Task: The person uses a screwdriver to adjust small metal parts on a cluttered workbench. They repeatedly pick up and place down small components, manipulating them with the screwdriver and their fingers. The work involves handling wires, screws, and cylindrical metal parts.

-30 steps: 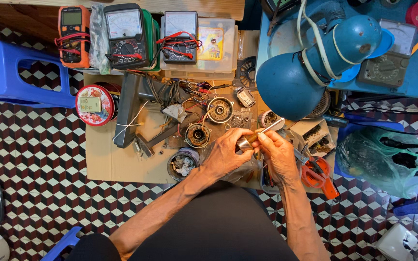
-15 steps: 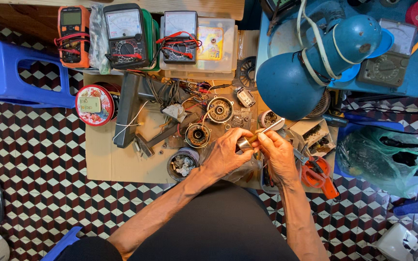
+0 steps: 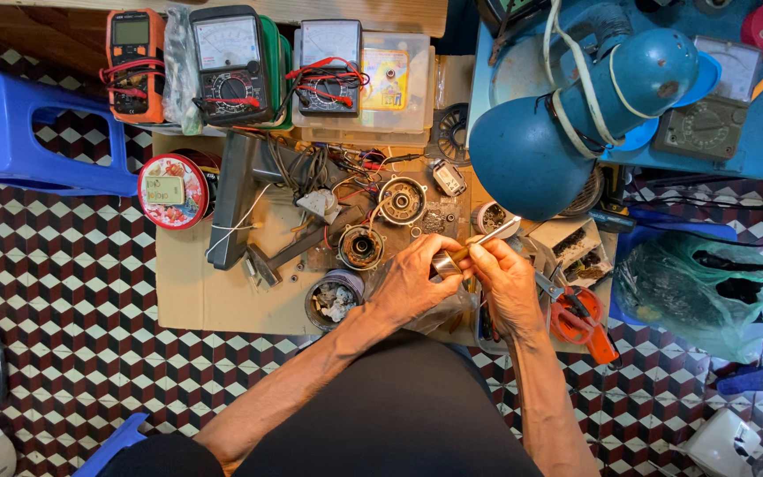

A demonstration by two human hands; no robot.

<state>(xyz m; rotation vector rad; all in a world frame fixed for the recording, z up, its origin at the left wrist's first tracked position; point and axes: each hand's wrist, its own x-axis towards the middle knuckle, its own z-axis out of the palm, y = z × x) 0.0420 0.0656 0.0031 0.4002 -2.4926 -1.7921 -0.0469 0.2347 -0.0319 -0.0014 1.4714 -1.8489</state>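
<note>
My left hand [image 3: 412, 281] grips a small metal cylinder [image 3: 444, 263] over a cardboard sheet [image 3: 214, 296] on the floor. My right hand [image 3: 505, 281] holds a thin silver tool [image 3: 492, 238] with a wooden handle, its tip pointing up and right, its handle end at the cylinder. Two round motor housings [image 3: 402, 201] [image 3: 362, 247] lie just left of my hands. A round tin of small parts [image 3: 336, 297] sits near my left wrist.
Three multimeters [image 3: 231, 66] line the back edge, beside a clear plastic box [image 3: 390, 79]. A blue desk lamp [image 3: 567, 115] hangs over the right. Red-handled snips [image 3: 576, 318], a red round tin [image 3: 174, 190], a blue stool [image 3: 37, 132] and a green bag [image 3: 708, 291] surround the work.
</note>
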